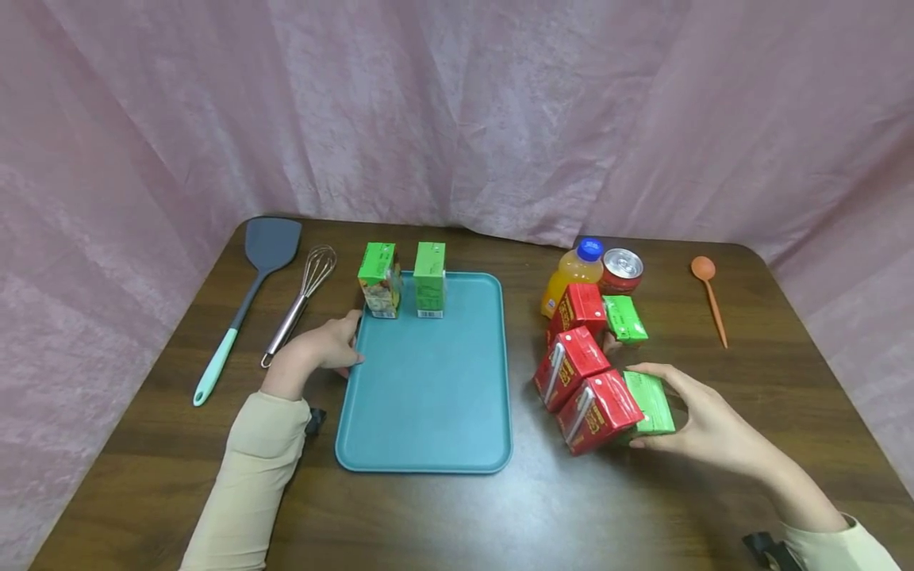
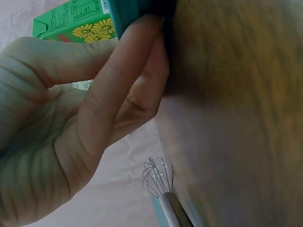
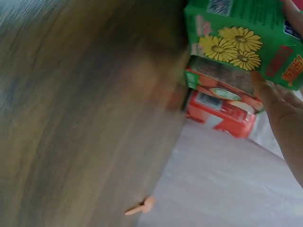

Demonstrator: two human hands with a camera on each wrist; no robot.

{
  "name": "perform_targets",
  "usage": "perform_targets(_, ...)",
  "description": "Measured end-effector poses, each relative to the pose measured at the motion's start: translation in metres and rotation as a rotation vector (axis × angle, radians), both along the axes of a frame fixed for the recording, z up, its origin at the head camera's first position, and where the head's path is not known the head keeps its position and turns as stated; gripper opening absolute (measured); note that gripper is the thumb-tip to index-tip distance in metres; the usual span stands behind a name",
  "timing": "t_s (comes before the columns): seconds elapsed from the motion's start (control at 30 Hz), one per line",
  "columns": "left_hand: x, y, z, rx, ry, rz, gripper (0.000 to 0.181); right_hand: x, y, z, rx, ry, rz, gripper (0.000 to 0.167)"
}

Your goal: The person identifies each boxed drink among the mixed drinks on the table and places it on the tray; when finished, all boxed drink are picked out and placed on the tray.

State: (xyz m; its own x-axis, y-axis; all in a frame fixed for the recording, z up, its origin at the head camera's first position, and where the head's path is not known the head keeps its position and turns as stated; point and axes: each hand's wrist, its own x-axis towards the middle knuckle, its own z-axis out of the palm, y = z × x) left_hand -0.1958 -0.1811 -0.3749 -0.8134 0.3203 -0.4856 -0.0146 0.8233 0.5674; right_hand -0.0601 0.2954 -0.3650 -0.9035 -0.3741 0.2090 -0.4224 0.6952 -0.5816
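My left hand [image 1: 314,350] grips the left rim of a teal tray [image 1: 432,388]. In the left wrist view, thumb and fingers pinch the tray edge [image 2: 124,18]. Two green drink cartons, one with a picture side [image 1: 378,274] and one plainer [image 1: 431,277], stand upright at the tray's far end. On the right, my right hand [image 1: 714,428] holds another green drink carton [image 1: 650,403] between thumb and fingers, beside three red drink cartons [image 1: 600,408]. Yellow flowers mark that held carton [image 3: 236,45] in the right wrist view; whether it touches the table is unclear.
Behind the red cartons stand an orange juice bottle [image 1: 571,274], a red can [image 1: 621,274] and one more green carton [image 1: 624,319]. A spatula [image 1: 250,297] and whisk [image 1: 303,293] lie left of the tray. An orange spoon [image 1: 707,281] lies far right.
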Motion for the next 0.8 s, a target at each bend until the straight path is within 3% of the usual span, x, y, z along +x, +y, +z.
perform_targets(0.23,0.001,0.003,0.000,-0.021,0.026,0.012,0.074,0.015,0.002,0.023,-0.078,-0.014,-0.080,0.088)
perform_targets(0.43,-0.001,0.006,0.002,-0.037,0.029,0.052,0.076,0.019,0.011,0.059,-0.205,0.009,-0.156,0.097)
perform_targets(0.53,0.000,0.005,0.002,-0.017,0.017,0.066,0.075,0.019,0.013,0.077,-0.252,0.048,-0.235,0.099)
perform_targets(0.6,0.001,0.004,0.002,0.005,0.011,0.071,0.073,0.019,0.011,0.087,-0.360,0.083,-0.255,0.098)
perform_targets(0.67,0.001,0.004,0.001,0.026,0.008,0.074,0.072,0.018,0.005,0.094,-0.559,0.126,-0.215,0.097)
perform_targets(0.8,0.000,0.003,0.000,0.023,0.004,0.072,0.075,0.015,-0.016,0.108,-0.947,0.199,-0.032,0.093)
